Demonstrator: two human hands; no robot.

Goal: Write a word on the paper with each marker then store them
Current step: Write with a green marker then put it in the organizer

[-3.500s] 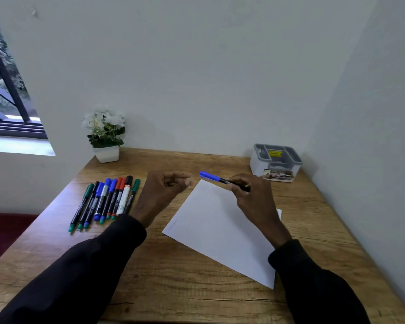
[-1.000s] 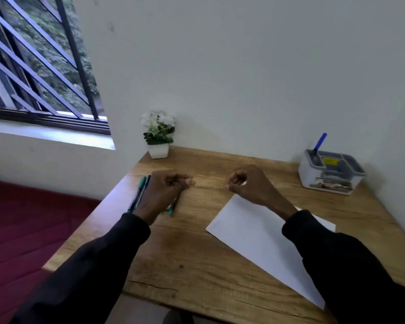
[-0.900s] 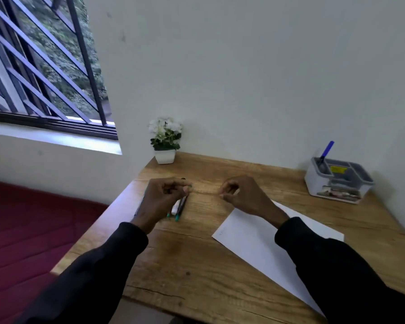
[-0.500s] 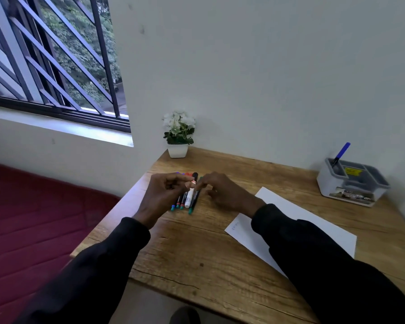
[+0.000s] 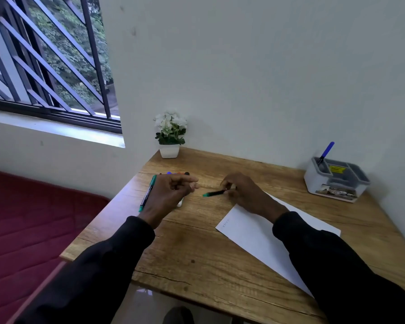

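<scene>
Left hand point(image 5: 167, 195), loosely curled and empty, hides most markers point(image 5: 147, 194) on the counter point(image 5: 204, 249); right hand point(image 5: 246, 192) fingers point(image 5: 228, 187) pinch 1 green marker point(image 5: 212, 194), paper point(image 5: 250, 232) behind.

1. Landmark: sheet of paper point(image 5: 255, 232), lying flat on the wooden table point(image 5: 197, 258).
2. Left of the paper, bare tabletop ran open to the near edge; room to pass.
3. Far-left of the paper, the row of markers point(image 5: 147, 195) lay under the left hand point(image 5: 168, 192), which blocked that corner.
4. Just beyond the paper's far-left corner, the right hand point(image 5: 246, 192) held a green marker point(image 5: 214, 193), its tip jutting left into the gap between the hands.
5. Behind the paper, far right: grey organiser point(image 5: 336, 181) against the wall, blue marker point(image 5: 325, 152) upright in it.
6. Far-left corner: potted plant point(image 5: 170, 136).
</scene>
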